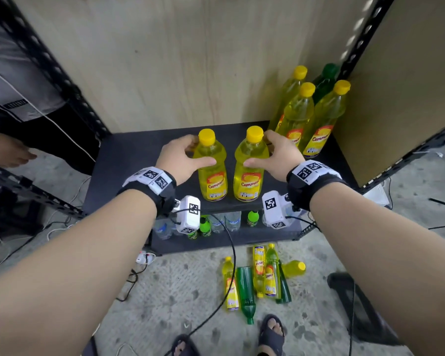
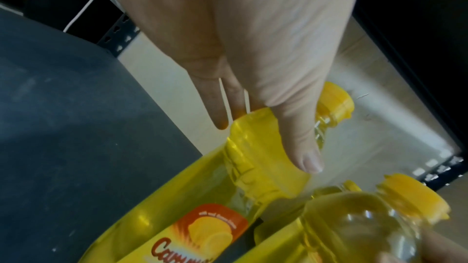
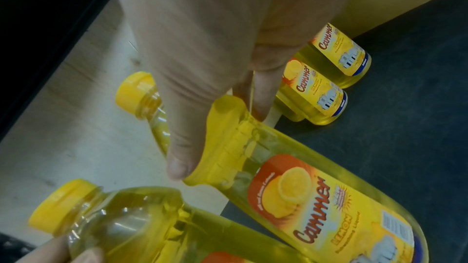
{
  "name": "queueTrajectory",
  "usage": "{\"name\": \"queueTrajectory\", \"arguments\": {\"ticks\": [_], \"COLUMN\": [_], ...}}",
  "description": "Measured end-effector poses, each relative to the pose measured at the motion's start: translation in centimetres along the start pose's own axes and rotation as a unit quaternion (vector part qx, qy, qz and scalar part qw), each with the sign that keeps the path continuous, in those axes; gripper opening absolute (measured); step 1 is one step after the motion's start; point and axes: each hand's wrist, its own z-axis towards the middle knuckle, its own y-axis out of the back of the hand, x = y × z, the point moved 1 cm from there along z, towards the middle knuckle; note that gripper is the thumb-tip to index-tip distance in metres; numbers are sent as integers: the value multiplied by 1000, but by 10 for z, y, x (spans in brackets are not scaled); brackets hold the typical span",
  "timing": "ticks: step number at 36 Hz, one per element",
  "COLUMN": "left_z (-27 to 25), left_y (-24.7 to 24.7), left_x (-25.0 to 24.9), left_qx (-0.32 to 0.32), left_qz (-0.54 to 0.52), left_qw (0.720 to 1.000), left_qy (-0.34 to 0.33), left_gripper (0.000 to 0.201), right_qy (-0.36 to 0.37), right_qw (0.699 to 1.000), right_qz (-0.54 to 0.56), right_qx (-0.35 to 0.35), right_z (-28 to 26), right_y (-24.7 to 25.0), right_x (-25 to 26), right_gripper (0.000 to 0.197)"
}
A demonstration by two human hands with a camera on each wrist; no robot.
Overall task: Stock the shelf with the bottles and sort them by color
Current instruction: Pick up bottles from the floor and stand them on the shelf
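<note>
Two yellow lemon-liquid bottles stand upright side by side at the front of the dark shelf (image 1: 129,155). My left hand (image 1: 183,156) grips the left bottle (image 1: 212,173) around its shoulder, thumb (image 2: 303,153) across the front. My right hand (image 1: 272,155) grips the right bottle (image 1: 249,173) the same way, thumb (image 3: 179,159) on its neck. Three more yellow bottles (image 1: 297,116) and a green one (image 1: 325,82) stand at the shelf's back right corner. Several yellow and green bottles (image 1: 260,276) lie on the floor below.
A wooden back panel (image 1: 177,60) closes the shelf behind. Black perforated posts (image 1: 49,65) frame both sides. The lower shelf holds clear water bottles (image 1: 226,222) and small green bottles (image 1: 204,227). Cables (image 1: 139,273) trail over the concrete floor. Another person's hand (image 1: 8,150) is at the left.
</note>
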Motion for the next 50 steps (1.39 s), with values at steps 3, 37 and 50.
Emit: {"name": "queueTrajectory", "arguments": {"ticks": [3,37,50], "left_z": [8,4,5], "left_y": [5,-8,-7], "left_x": [2,-3,-4], "left_qx": [38,26,31], "left_qz": [6,22,27], "left_qw": [999,999,999], "left_qy": [-6,-13,-5], "left_gripper": [56,57,59], "right_qy": [3,-98,-165], "right_qw": [1000,988,971], "right_qz": [-12,-2,20], "right_qx": [20,-120,-174], "right_z": [4,-13,-21], "right_y": [5,-11,29], "right_x": [-2,24,-1], "right_gripper": [68,86,79]}}
